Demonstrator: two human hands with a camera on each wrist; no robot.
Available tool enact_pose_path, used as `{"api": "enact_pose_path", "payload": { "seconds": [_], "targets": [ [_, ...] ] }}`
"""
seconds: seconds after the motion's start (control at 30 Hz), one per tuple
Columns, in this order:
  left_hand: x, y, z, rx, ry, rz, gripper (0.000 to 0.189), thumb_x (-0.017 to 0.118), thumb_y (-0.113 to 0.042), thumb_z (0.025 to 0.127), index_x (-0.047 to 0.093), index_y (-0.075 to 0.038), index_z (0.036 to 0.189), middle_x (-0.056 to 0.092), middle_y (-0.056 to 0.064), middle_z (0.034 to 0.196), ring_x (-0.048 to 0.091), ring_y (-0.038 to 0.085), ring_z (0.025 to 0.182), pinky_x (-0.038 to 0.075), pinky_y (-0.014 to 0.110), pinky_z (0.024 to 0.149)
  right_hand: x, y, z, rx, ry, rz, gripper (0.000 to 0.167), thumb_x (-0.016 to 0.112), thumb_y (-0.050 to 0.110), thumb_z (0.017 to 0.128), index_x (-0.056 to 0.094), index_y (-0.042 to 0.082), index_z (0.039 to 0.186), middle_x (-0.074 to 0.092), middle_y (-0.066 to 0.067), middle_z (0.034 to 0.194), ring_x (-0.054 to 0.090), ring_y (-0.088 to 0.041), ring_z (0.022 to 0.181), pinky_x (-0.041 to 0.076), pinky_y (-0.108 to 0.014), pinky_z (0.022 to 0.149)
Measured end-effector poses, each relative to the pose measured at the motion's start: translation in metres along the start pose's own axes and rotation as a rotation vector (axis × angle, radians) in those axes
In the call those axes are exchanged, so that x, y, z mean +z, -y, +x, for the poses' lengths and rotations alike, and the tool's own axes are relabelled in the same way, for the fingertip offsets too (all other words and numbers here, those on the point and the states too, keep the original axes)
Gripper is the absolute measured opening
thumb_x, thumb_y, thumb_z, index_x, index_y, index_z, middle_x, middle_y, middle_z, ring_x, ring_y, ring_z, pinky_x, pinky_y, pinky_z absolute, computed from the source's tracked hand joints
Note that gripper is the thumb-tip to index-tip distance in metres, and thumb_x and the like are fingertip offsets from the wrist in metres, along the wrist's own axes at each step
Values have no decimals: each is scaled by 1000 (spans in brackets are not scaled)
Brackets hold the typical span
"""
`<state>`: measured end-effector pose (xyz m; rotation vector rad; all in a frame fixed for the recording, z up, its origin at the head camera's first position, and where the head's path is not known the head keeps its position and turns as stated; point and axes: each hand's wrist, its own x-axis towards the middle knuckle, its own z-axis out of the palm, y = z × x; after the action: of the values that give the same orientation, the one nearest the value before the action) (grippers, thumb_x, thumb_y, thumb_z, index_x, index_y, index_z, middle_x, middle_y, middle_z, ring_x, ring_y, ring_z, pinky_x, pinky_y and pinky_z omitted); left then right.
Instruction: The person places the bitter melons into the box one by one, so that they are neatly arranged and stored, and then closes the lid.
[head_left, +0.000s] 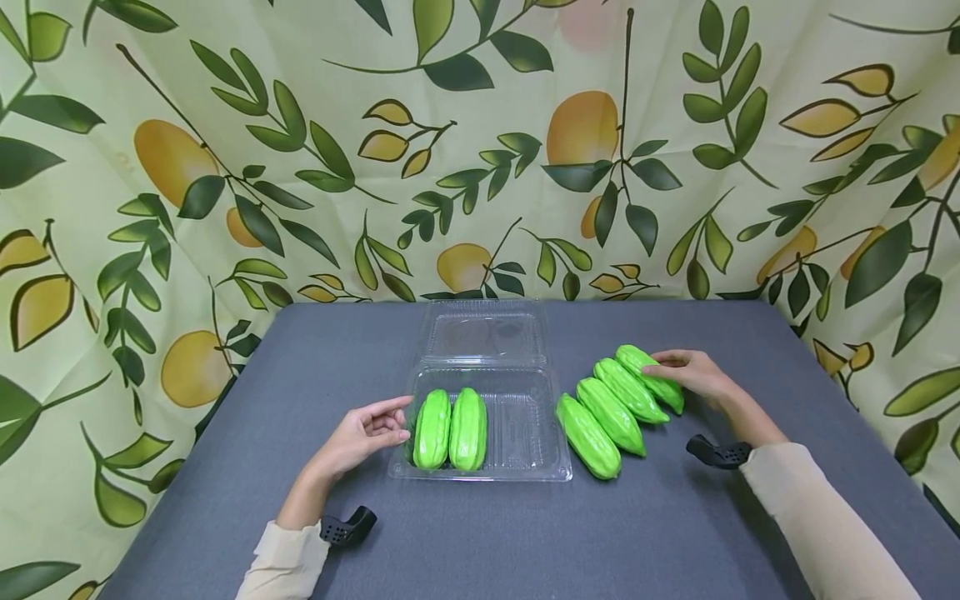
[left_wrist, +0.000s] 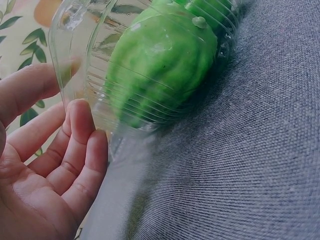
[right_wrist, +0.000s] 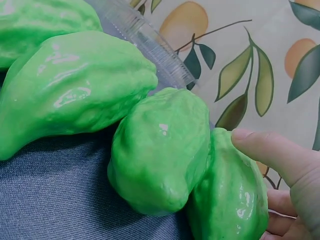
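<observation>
My left hand (head_left: 369, 429) holds the left rim of a clear plastic clamshell container (head_left: 525, 417); in the left wrist view one fingertip shows through the rim, and the other fingers (left_wrist: 82, 125) are curled against its outside. Two bright green, ridged bitter melons (head_left: 432, 429) (head_left: 468, 429) lie side by side in the left part of the base. My right hand (head_left: 693, 372) grips the far-right bitter melon (head_left: 660, 385) of a slanted row on the table, thumb on one side, fingers on the other. Beside it lie three more bitter melons (head_left: 630, 390) (head_left: 611, 417) (head_left: 588, 437).
The container's lid (head_left: 486, 332) lies folded back behind the base. Everything stands on a grey cloth-covered table (head_left: 480, 542). A curtain (head_left: 480, 150) printed with leaves and fruit hangs behind and around the table. Black wrist mounts (head_left: 348, 527) (head_left: 718, 452) sit on both wrists.
</observation>
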<state>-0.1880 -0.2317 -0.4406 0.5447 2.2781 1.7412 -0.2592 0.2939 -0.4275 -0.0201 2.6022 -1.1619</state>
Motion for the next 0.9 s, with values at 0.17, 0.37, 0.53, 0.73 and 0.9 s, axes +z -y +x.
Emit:
{"api": "enact_pose_path", "payload": {
  "seconds": [0.17, 0.37, 0.53, 0.73, 0.9],
  "targets": [
    [0, 0, -1, -5, 1, -2, 55, 67, -2, 87, 45, 13, 136, 56, 1, 97, 57, -4, 83, 52, 13, 71, 1, 2, 1, 8, 9, 1, 74, 60, 43, 92, 40, -10, 140, 44, -34, 140, 45, -44, 126, 45, -47, 98],
    [-1, -1, -1, -7, 1, -5, 55, 66, -2, 88, 44, 13, 136, 56, 0, 97, 57, -3, 83, 52, 13, 72, 1, 4, 1, 4, 8, -5, 73, 63, 41, 91, 41, -10, 139, 47, -33, 136, 49, -40, 121, 47, -39, 93],
    [0, -1, -1, -11, -1, 2, 56, 67, -3, 88, 44, 12, 136, 56, 2, 98, 57, -3, 83, 52, 13, 72, 1, 3, 1, -1, 1, -5, 73, 63, 40, 91, 41, -10, 139, 46, -33, 137, 48, -41, 122, 47, -43, 95],
    [0, -1, 0, -8, -1, 2, 56, 67, -3, 88, 44, 12, 136, 56, 3, 98, 57, -3, 83, 52, 13, 72, 0, 1, 1, 16, 9, 8, 75, 61, 42, 92, 38, -10, 141, 42, -35, 140, 43, -45, 128, 43, -52, 102],
    [1, -1, 0, 2, 4, 1, 56, 67, -2, 87, 44, 13, 136, 56, 3, 98, 57, -4, 83, 52, 13, 72, -1, 0, 0, 16, 14, 13, 75, 61, 42, 92, 38, -10, 142, 40, -35, 143, 40, -47, 130, 40, -56, 105]
  ]
}}
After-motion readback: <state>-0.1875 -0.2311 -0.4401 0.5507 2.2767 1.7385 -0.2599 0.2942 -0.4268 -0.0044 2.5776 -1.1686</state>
